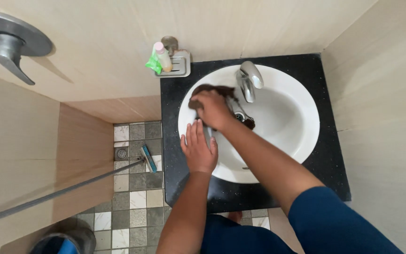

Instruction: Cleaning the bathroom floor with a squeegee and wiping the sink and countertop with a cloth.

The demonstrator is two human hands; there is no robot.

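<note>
My right hand [212, 109] is closed on a dark brown cloth [214, 89] and presses it against the inner left wall of a white round sink [287, 117]. My left hand [197, 149] lies flat, fingers spread, on the sink's left rim, just below the right hand. A grey object shows between the two hands; what it is I cannot tell. A chrome tap [249, 80] stands at the back of the basin, with the drain [240, 116] partly hidden behind my right hand.
The sink sits in a black countertop [316, 164]. A wall soap holder [178, 65] carries a small bottle and a green packet. On the tiled floor lie a long-handled brush [147, 158], a floor drain [121, 153] and a bucket [64, 242]. A wall lever [10, 44] sticks out at upper left.
</note>
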